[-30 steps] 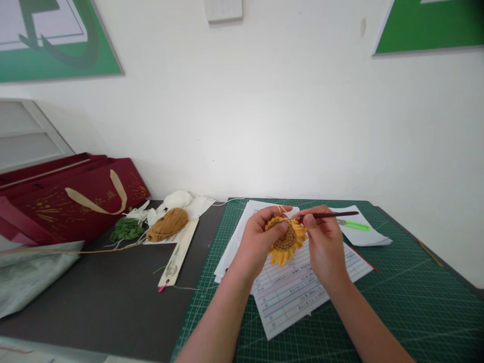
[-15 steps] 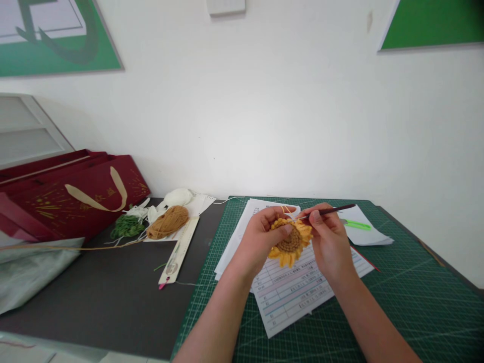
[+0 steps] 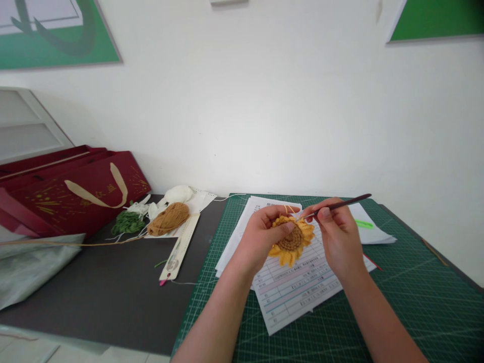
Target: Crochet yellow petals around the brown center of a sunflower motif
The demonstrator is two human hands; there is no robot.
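A crocheted flower [image 3: 293, 241] with yellow petals and a brown centre is pinched in my left hand [image 3: 260, 234], its thumb lying on the brown centre. Yellow yarn [image 3: 289, 209] passes over the left fingers. My right hand [image 3: 338, 237] is closed round a dark-handled crochet hook [image 3: 350, 201], whose thin tip meets the flower's upper edge. Beneath both hands lies a printed sheet [image 3: 298, 292] with coloured rows.
The sheets rest on a green cutting mat [image 3: 242, 327]. To the left are brown yarn [image 3: 168, 220], green yarn [image 3: 127, 222], a ruler [image 3: 181, 247] and a dark red bag [image 3: 75, 196]. A bright green cutter [image 3: 363, 224] lies on papers at right.
My right hand has moved a little to the right with the hook, whose handle now tilts up more. The left hand keeps its hold on the flower. The view has shifted slightly.
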